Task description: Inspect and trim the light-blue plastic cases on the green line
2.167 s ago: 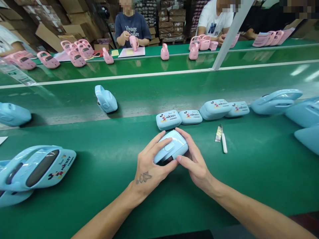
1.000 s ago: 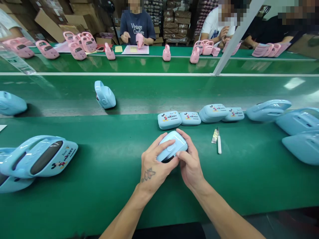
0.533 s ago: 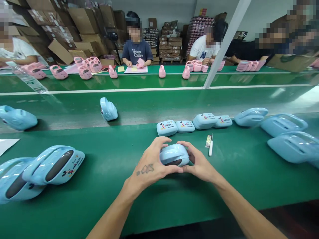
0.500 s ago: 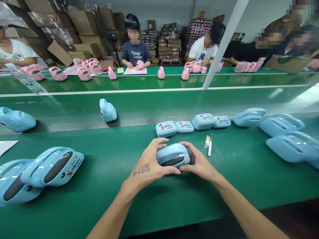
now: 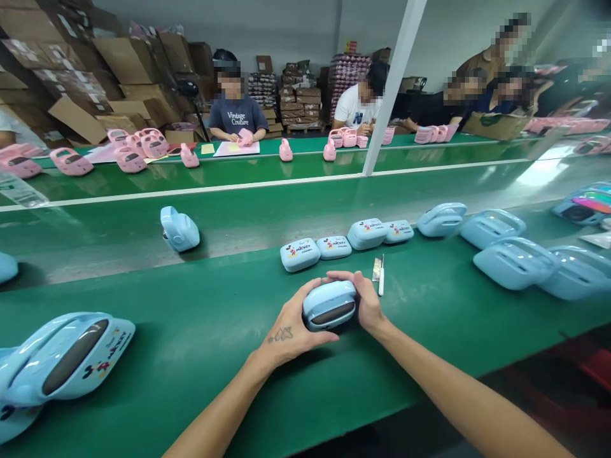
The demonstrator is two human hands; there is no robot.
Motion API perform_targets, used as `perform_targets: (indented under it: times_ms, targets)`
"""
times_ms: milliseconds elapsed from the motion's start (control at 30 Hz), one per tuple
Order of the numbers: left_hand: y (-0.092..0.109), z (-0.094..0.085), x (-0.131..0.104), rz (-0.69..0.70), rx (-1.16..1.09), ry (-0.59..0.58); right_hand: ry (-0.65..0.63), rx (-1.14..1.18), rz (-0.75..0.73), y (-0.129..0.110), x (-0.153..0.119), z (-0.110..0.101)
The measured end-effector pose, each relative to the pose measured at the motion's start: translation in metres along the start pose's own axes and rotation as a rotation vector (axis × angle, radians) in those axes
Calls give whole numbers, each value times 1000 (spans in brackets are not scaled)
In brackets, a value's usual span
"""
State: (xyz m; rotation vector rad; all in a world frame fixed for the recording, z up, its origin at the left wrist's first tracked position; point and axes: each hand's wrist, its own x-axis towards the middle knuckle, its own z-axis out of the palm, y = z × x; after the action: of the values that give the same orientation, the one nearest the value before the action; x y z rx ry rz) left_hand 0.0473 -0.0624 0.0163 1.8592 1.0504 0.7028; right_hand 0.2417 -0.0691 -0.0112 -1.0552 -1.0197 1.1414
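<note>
Between my hands is a light blue plastic case [image 5: 329, 304] with a dark oval window on the side facing me. My left hand [image 5: 292, 327] wraps its left side, thumb along the bottom front. Around the right and far side curls my right hand [image 5: 365, 302], its fingers partly hidden behind the case. Just beyond, a row of small blue boxes with Mickey print [image 5: 300, 254] lies on the green table [image 5: 229, 381]. A white-handled screwdriver [image 5: 381, 280] rests right of my hands, beside a small packet [image 5: 377, 269].
Large blue handled cases lie at the left [image 5: 71, 356] and right [image 5: 513, 262]. One blue piece [image 5: 179, 229] stands on the conveyor belt [image 5: 248, 216]. Across it, several people sit near pink cases [image 5: 71, 161]. A white post [image 5: 394, 83] rises beyond the belt.
The view has turned to the right, so things appear further left. My right hand has shifted its fingers over the far side of the case, and its thumb has left the front.
</note>
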Motion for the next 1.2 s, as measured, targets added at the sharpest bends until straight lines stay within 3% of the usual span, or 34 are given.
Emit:
perform_targets:
  times_ms: [133,300,567,667,767,867,933,1033,1200]
  targets:
    - [2,6,5,-10,-23,49,90,-55,-52,8,-1,14]
    - [1,7,8,-10,20,60,180,-176,-108,10,-4,17]
    - [0,6,9,-18,22,61,209,-157,-129,12,-1,21]
    - [-4,6,8,-19,11,45,117,-120,-194,5,-2,16]
    - [-12,6,6,-27,-19,46,-109,-202,-258,-8,-4,5]
    - [-26,7,4,26,-143,122,-203,-238,-116,-25,3,-5]
    - [-35,8,3,84,-258,238,-105,-194,-63,-38,21,-8]
    - [-43,10,2,78,-333,398,87,-134,-117,-60,74,0]
    - [-48,10,6,-20,-317,404,253,-300,-124,-76,177,37]
